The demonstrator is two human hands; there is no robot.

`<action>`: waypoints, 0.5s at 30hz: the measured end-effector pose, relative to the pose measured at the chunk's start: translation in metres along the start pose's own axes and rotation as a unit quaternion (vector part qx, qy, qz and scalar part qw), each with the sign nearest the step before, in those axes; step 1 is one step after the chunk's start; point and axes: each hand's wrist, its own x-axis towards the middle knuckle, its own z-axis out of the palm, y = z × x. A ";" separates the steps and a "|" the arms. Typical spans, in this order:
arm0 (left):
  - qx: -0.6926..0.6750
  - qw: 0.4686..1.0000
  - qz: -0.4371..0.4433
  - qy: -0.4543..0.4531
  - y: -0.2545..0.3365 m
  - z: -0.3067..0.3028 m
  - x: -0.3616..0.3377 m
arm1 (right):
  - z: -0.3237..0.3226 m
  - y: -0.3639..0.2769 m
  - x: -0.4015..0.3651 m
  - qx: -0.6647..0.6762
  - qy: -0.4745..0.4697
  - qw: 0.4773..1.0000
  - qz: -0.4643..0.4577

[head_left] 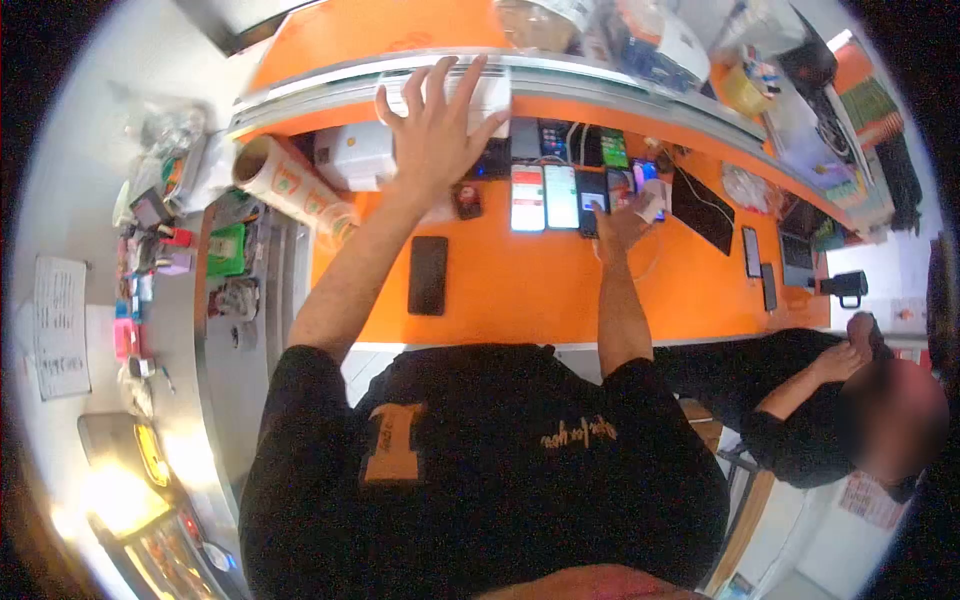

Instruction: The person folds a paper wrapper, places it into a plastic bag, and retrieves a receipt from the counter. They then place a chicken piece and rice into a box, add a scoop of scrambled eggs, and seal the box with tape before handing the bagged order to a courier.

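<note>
Head: left hand (437,140) at shelf edge (600,83); right hand (622,224) touching phone (592,186).

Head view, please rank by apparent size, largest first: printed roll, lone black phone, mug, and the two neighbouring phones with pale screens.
1. Printed roll
2. Lone black phone
3. Left pale phone and right pale phone: too alike to rank
4. Mug, at the view's edge, so perhaps shrunken there
</note>
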 end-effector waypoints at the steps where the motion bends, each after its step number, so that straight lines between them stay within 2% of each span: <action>1: -0.070 0.995 -0.053 0.042 -0.009 -0.002 -0.008 | -0.003 -0.014 -0.005 0.306 0.024 0.951 0.036; 3: -0.207 0.957 -0.152 0.132 -0.031 0.007 -0.035 | 0.001 -0.016 -0.010 0.427 0.077 0.901 0.025; 4: -0.234 0.934 -0.214 0.162 -0.041 0.013 -0.049 | 0.008 0.003 -0.008 0.257 0.113 0.959 -0.027; 5: -0.361 0.874 -0.284 0.156 -0.044 0.013 -0.058 | 0.016 0.023 -0.006 0.078 0.149 0.982 -0.080; 6: -0.481 0.791 -0.349 0.146 -0.044 0.008 -0.070 | 0.021 0.041 -0.008 0.168 0.070 0.980 -0.082; 8: -0.564 0.779 -0.272 -0.034 -0.048 -0.010 -0.100 | 0.005 0.010 -0.043 0.281 -0.055 0.954 -0.083; 9: -0.571 0.763 -0.260 -0.158 -0.042 -0.019 -0.117 | -0.013 -0.056 -0.086 0.308 -0.097 0.943 -0.079; 10: -0.569 0.733 -0.245 -0.282 -0.034 -0.028 -0.133 | -0.013 -0.085 -0.112 0.335 -0.166 0.918 -0.130; 11: -0.590 0.692 -0.263 -0.321 -0.025 -0.039 -0.142 | -0.011 -0.108 -0.137 0.358 -0.232 0.887 -0.176; 12: -0.611 0.646 -0.280 -0.361 -0.018 -0.048 -0.151 | -0.008 -0.133 -0.164 0.396 -0.295 0.856 -0.155; 15: -0.660 0.514 -0.503 -0.217 -0.009 -0.064 -0.177 | -0.002 -0.183 -0.209 0.448 -0.461 0.764 -0.047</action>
